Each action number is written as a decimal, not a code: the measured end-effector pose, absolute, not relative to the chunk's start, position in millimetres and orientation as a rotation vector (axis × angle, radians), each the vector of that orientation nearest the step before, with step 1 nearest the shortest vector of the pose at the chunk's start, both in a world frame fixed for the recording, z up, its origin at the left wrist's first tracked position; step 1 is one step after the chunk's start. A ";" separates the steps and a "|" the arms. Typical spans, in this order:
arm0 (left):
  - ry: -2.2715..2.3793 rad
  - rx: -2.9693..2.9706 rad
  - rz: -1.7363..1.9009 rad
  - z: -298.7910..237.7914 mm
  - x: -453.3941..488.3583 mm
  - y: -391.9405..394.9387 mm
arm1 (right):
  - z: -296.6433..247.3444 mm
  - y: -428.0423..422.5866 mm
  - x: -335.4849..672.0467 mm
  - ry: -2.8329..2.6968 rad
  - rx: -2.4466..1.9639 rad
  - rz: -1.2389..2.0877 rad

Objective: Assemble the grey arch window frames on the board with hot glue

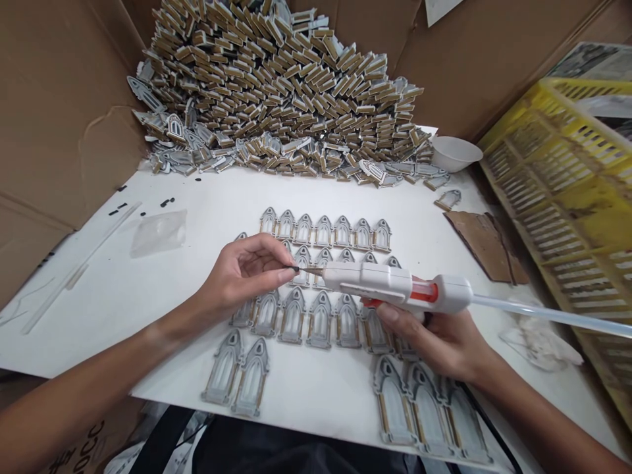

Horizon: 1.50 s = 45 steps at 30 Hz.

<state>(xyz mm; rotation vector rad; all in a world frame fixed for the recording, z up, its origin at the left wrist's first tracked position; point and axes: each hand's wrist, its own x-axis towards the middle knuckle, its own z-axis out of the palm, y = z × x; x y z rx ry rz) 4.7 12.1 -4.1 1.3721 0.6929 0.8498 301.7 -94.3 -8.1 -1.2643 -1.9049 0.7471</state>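
glue stick (543, 312) cut off | black piece (295, 268) seemingly pinched, 3 o'clock of left hand (232, 273) | right hand (451, 342) gripping glue gun (380, 280)

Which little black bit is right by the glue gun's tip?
The black bit pinched in the left hand; the other black bits lie on the white table.

Brown cardboard walls (59, 99) border a white tabletop (212, 204).
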 end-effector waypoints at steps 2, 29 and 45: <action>0.676 1.372 0.848 -4.7 5.0 12.1 | -7.2 -93.6 301.1 -1.903 -1.263 0.740; 0.719 1.454 0.846 0.4 8.9 8.7 | -7.3 -92.7 299.0 -1.924 -1.272 0.737; 0.749 1.491 0.843 3.4 11.0 6.8 | -4.0 -93.3 294.7 -1.907 -1.263 0.783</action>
